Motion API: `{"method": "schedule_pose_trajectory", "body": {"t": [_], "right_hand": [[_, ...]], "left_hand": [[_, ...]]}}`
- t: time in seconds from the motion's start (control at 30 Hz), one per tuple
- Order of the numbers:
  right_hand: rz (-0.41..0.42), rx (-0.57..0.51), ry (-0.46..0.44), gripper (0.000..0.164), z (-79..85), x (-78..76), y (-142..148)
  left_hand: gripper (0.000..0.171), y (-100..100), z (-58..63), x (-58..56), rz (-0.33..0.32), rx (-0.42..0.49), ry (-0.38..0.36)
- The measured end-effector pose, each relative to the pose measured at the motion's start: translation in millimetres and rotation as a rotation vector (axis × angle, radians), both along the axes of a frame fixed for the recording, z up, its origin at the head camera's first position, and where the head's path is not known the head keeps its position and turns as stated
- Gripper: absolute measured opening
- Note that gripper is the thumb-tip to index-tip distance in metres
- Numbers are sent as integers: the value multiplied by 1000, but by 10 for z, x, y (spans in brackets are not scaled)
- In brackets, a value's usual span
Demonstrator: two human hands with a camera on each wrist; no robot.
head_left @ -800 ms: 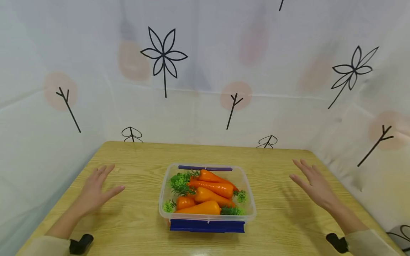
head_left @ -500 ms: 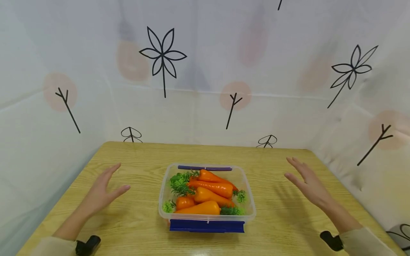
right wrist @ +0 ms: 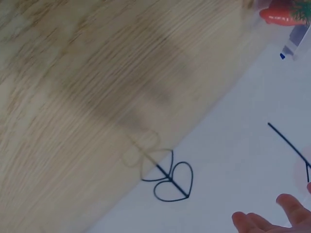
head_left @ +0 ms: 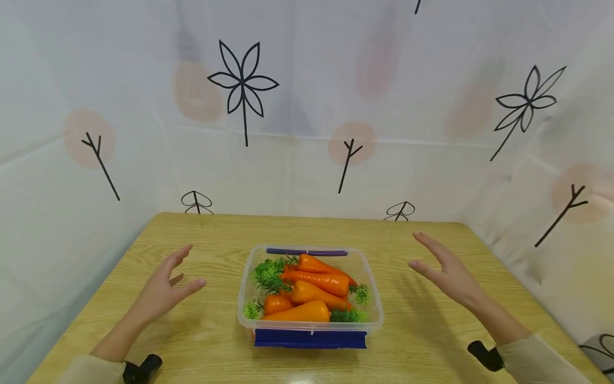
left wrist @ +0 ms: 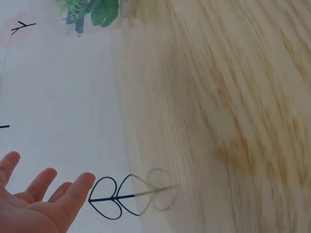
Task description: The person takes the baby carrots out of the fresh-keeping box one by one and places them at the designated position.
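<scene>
A clear plastic food container (head_left: 243,298) with blue side clips stands mid-table in the head view. Inside it lie several orange, carrot-shaped vegetables (head_left: 318,282) and sprigs of green leaves (head_left: 269,274). My left hand (head_left: 163,288) hovers over the table to the container's left, fingers spread and holding nothing. On the other side my right hand (head_left: 448,274) is raised too, thumb apart from the fingers, palm facing inward. Both wrist views show only fingertips of the left hand (left wrist: 43,206) and the right hand (right wrist: 272,216), with a corner of the container at the upper edge.
The wooden table (head_left: 211,341) reaches back to a white cloth (head_left: 307,176) printed with black plant drawings, which also hangs at both sides. A blue clip (head_left: 310,338) hangs down at the container's front. A black cable (head_left: 603,349) shows at the far right.
Both hands have moved inward toward the container, the left one rightward and the right one leftward. The container and its contents stay where they were.
</scene>
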State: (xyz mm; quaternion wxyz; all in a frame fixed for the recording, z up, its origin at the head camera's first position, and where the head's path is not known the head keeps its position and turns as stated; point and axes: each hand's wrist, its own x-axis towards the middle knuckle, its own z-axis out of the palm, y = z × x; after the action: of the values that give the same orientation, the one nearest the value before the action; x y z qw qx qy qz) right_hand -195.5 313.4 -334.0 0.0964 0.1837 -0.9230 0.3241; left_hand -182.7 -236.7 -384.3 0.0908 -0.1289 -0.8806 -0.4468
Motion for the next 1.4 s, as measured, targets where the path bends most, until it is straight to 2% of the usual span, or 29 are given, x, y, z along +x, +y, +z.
{"method": "schedule_pose_trajectory", "body": {"t": [0.33,0.5,0.73,0.87,1.13,1.27,1.4], "right_hand": [[-13,41,-4,74,27,-20,-175],[0,36,-3,76,38,-18,-266],[19,16,-15,77,46,-19,-363],[52,4,-2,76,38,-47,-412],[120,5,41,73,33,-88,-498],[152,14,44,70,30,-103,-556],[183,25,44,68,26,-116,-617]], "left_hand": [[82,138,-23,-6,-67,99,-12],[80,202,-36,3,-97,143,-63],[81,335,-23,16,-108,204,-162],[80,417,-25,12,-110,219,-201],[77,548,-16,11,-110,208,-234],[76,590,1,19,-120,252,-288],[74,628,26,27,-166,322,-321]]}}
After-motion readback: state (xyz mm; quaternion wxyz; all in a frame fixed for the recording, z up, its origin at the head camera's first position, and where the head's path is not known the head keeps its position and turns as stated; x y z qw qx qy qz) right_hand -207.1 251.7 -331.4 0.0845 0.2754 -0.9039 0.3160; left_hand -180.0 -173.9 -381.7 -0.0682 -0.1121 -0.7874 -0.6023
